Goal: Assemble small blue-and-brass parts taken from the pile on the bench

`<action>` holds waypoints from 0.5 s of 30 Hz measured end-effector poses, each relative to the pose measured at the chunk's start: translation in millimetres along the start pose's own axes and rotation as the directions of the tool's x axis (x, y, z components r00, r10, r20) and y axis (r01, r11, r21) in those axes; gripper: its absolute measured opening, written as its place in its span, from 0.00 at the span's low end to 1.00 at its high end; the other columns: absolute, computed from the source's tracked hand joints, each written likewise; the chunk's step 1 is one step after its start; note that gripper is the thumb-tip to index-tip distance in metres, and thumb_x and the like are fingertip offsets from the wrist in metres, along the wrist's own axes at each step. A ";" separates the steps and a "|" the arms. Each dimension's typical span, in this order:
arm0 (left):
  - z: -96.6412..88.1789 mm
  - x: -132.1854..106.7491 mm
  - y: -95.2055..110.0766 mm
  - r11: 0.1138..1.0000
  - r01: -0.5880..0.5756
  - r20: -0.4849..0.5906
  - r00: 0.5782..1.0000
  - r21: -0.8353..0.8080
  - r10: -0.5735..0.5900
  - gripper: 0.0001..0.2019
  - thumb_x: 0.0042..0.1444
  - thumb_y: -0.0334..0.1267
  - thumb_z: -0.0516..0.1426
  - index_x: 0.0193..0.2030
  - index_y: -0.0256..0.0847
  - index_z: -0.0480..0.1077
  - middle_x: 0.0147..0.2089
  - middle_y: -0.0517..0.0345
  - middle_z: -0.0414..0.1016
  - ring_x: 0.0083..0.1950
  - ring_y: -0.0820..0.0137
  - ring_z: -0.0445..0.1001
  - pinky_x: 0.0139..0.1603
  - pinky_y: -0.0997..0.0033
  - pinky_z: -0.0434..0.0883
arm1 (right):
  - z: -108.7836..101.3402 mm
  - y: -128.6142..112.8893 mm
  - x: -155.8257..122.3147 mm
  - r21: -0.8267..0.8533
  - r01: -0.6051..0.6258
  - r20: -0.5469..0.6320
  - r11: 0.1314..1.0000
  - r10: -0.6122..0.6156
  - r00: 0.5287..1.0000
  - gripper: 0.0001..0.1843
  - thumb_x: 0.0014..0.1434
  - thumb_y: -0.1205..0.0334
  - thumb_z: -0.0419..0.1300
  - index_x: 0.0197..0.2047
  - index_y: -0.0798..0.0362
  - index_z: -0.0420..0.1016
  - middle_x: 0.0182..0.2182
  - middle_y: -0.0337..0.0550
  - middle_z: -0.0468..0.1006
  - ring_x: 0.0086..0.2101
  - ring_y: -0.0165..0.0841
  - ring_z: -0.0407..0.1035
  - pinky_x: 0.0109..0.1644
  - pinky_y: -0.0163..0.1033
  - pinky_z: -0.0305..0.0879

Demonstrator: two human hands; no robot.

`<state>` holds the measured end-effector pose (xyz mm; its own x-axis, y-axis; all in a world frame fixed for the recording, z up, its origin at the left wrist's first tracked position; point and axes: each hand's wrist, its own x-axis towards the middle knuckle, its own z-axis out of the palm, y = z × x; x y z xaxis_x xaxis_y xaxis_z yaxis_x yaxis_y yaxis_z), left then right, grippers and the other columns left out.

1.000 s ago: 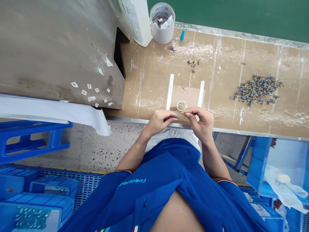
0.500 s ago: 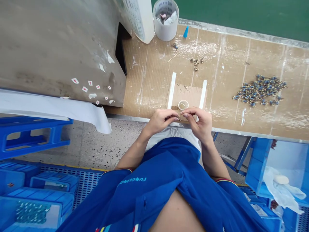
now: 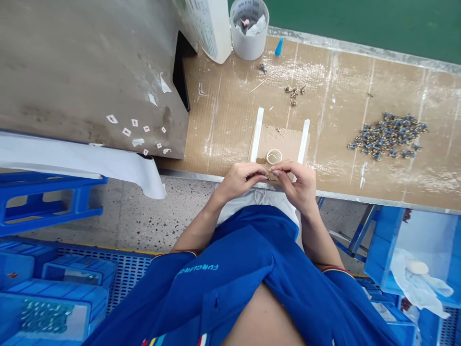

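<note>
My left hand (image 3: 242, 180) is closed in a pinch at the table's front edge, on a tiny metallic piece too small to name. Facing it, my right hand (image 3: 298, 182) pinches at the same spot, its fingertips almost touching the left ones; a thin light sliver seems to show between them. Just beyond the fingertips lies a small white ring (image 3: 274, 156) with something pale inside. It rests on a cardboard piece (image 3: 284, 139) bordered by two white strips. Farther back sits a small cluster of metallic pieces (image 3: 294, 92).
A heap of small blue-and-gold pieces (image 3: 389, 134) lies to the right. At the back stand a white tub (image 3: 249, 45), a white bottle (image 3: 216, 38) and a blue cone-shaped cap (image 3: 279, 46). A thin stick (image 3: 258, 86) lies nearby. A grey metal surface (image 3: 108, 72) fills the left; blue bins (image 3: 425, 240) stand below.
Both hands stay pinched together at the same place, with only a slight shift of the right fingertips. The whole view has shifted very slightly; the objects on the table have not moved.
</note>
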<state>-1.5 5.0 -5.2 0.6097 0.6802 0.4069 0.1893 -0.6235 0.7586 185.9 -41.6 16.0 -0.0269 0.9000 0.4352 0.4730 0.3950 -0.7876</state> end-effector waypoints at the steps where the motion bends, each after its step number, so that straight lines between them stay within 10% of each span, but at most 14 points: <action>1: -0.1 -0.2 0.0 1.000 0.011 0.007 1.000 -0.002 -0.011 0.03 0.64 0.29 0.60 0.41 0.32 0.76 0.38 0.55 0.80 0.35 0.76 0.76 0.36 0.79 0.70 | -0.3 -0.1 -0.5 0.016 0.000 0.001 1.000 0.000 1.000 0.07 0.63 0.66 0.59 0.34 0.55 0.78 0.31 0.38 0.81 0.32 0.20 0.75 0.36 0.26 0.69; 15: -1.6 1.1 3.5 0.995 0.097 0.033 0.995 -0.036 -0.096 0.05 0.66 0.33 0.58 0.39 0.34 0.74 0.34 0.57 0.74 0.31 0.78 0.68 0.34 0.78 0.65 | 1.4 26.7 9.0 0.049 -0.157 -0.183 0.986 0.163 0.969 0.14 0.64 0.53 0.59 0.35 0.53 0.79 0.38 0.46 0.79 0.42 0.27 0.74 0.40 0.33 0.70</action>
<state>-1.4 4.1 -1.3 0.6141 0.7234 0.3154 0.2199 -0.5407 0.8120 197.1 -22.7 -1.7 0.2121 0.9033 0.3729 0.4280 0.2572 -0.8664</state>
